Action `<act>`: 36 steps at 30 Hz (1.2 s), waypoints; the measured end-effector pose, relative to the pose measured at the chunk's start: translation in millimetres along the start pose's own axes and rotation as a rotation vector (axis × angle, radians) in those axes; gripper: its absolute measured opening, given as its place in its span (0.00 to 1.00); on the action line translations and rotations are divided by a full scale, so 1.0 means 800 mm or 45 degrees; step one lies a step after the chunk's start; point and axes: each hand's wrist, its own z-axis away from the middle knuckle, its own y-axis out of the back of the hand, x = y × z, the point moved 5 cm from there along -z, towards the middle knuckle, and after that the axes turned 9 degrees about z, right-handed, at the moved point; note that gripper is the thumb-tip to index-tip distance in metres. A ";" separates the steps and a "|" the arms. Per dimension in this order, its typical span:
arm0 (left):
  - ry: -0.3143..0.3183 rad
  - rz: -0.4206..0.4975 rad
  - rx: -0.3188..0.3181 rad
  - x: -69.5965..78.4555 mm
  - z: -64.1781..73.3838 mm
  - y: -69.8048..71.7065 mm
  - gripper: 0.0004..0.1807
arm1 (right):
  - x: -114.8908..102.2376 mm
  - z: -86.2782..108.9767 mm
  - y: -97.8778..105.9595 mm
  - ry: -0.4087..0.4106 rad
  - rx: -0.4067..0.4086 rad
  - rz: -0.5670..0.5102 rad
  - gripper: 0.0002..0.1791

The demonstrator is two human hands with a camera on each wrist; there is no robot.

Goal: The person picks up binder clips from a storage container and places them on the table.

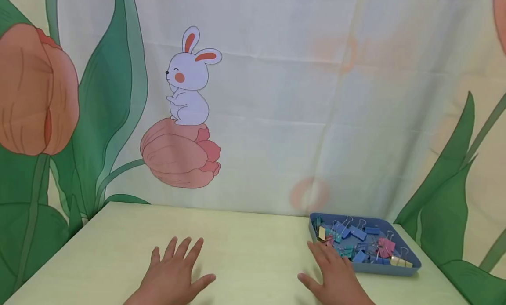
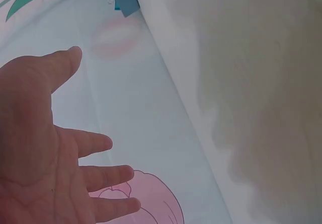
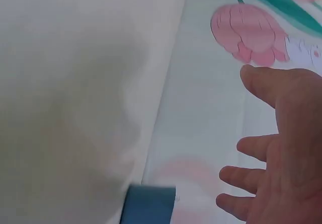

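Observation:
Palm down and fingers spread, my left hand (image 1: pixel 171 272) is held over the front middle of the table and holds nothing. My right hand (image 1: pixel 332 270) is spread in the same way further right, also holding nothing. It is nearest to a blue tray (image 1: pixel 395 270), whose front left corner its fingers partly hide in the head view. Inside the tray lie several binder clips in blue, teal, pink and pale yellow, among them a pink clip (image 1: pixel 385 247) and a blue clip (image 1: pixel 357 233). The right wrist view catches the tray's end (image 3: pixel 148 204) below the fingers.
The pale yellow table (image 1: pixel 245 243) reaches back to a hanging cloth (image 1: pixel 257 98) printed with tulips, leaves and a white rabbit (image 1: pixel 189 89). The tray stands near the table's right edge, close to the cloth.

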 end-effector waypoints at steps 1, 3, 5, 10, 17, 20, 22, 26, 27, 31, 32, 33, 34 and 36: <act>0.002 0.003 -0.006 0.000 0.000 0.000 0.50 | 0.006 -0.001 0.002 -0.016 0.016 0.005 0.47; 0.004 0.005 -0.014 0.000 -0.001 -0.002 0.50 | 0.021 -0.004 0.009 -0.043 0.050 0.004 0.48; 0.000 0.001 -0.011 0.000 -0.001 -0.003 0.50 | 0.040 -0.006 0.015 -0.074 0.076 0.007 0.49; -0.023 -0.009 0.025 0.002 -0.002 -0.004 0.48 | 0.095 -0.009 0.032 -0.137 0.136 0.007 0.49; -0.042 0.004 0.048 0.009 -0.007 -0.003 0.47 | 0.164 -0.012 0.058 -0.222 0.141 -0.053 0.50; -0.078 0.045 0.041 0.024 -0.016 -0.003 0.46 | 0.195 -0.012 0.059 -0.257 0.117 -0.097 0.51; -0.117 0.077 0.038 0.042 -0.025 -0.005 0.45 | 0.215 -0.012 0.056 -0.294 0.075 -0.103 0.51; -0.205 0.139 0.033 0.084 -0.048 -0.012 0.43 | 0.253 -0.017 0.048 -0.361 -0.023 -0.099 0.55; -0.219 0.154 0.023 0.095 -0.055 -0.015 0.43 | 0.261 -0.018 0.046 -0.374 -0.043 -0.105 0.55; -0.266 0.209 -0.039 0.137 -0.078 -0.030 0.41 | 0.290 -0.021 0.042 -0.423 -0.116 -0.129 0.56; -0.270 0.216 -0.063 0.147 -0.084 -0.034 0.41 | 0.296 -0.021 0.042 -0.423 -0.125 -0.132 0.55; -0.277 0.223 -0.084 0.156 -0.089 -0.038 0.41 | 0.302 -0.022 0.041 -0.424 -0.133 -0.132 0.55; -0.281 0.234 -0.105 0.165 -0.095 -0.043 0.41 | 0.307 -0.023 0.041 -0.428 -0.141 -0.133 0.54; -0.279 0.243 -0.156 0.182 -0.106 -0.052 0.41 | 0.315 -0.025 0.040 -0.422 -0.139 -0.128 0.52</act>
